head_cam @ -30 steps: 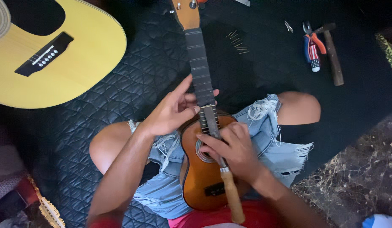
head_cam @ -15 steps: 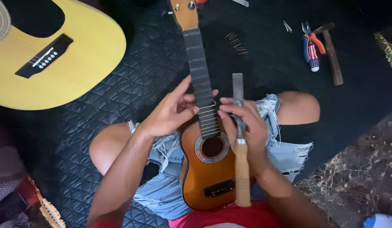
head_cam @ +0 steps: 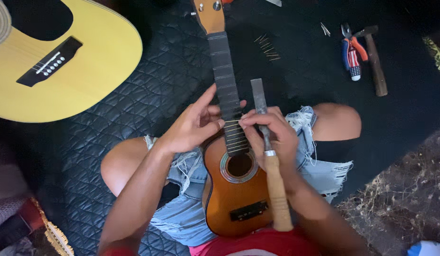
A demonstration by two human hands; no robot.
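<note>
Ukulele [head_cam: 236, 189] on lap. Right hand [head_cam: 272, 137] closed round file [head_cam: 269, 156], beside neck. Left hand [head_cam: 194, 125] half open, fingertips steadying fretboard. Advice: keep file flat, strokes light.

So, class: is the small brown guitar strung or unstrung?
Unstrung: the small brown guitar shows no strings across its soundhole or bare fretboard.

One head-worn view looks steeply down, close over the lap; the dark quilted mat [head_cam: 134, 118] fills the background.
</note>
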